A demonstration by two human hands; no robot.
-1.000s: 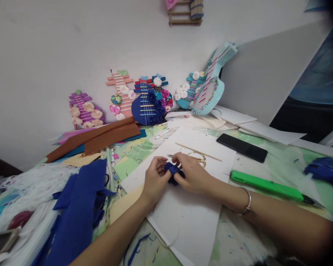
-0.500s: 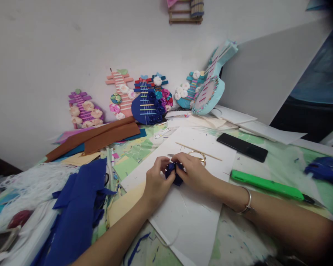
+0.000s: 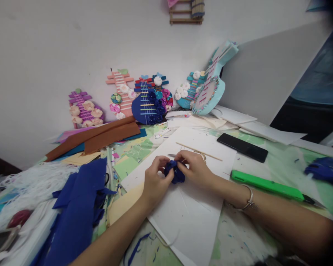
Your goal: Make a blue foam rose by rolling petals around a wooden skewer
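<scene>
A small dark blue crepe paper flower (image 3: pixel 178 175) is pinched between my two hands above a white sheet (image 3: pixel 194 218). My left hand (image 3: pixel 158 177) grips its left side, thumb in front and fingers curled behind. From the right, my right hand (image 3: pixel 194 168) holds the flower's upper edge between thumb and fingers. Just behind the hands lie gold-handled scissors (image 3: pixel 202 155), mostly covered by my right hand, with a blade tip poking out on the left. A thin wooden stick (image 3: pixel 198 151) rests on the sheet beyond them.
Blue crepe paper (image 3: pixel 75 214) and white yarn (image 3: pixel 36 181) lie at left. A black phone (image 3: pixel 242 147), a green utility knife (image 3: pixel 267 185) and crumpled blue paper (image 3: pixel 325 170) are on the right. Several decorated paper instruments, one a dark blue lute (image 3: pixel 143 105), lean against the wall.
The blue flower has turned and shows more of its opened folds. My right hand has shifted slightly and covers more of the scissors' handles.
</scene>
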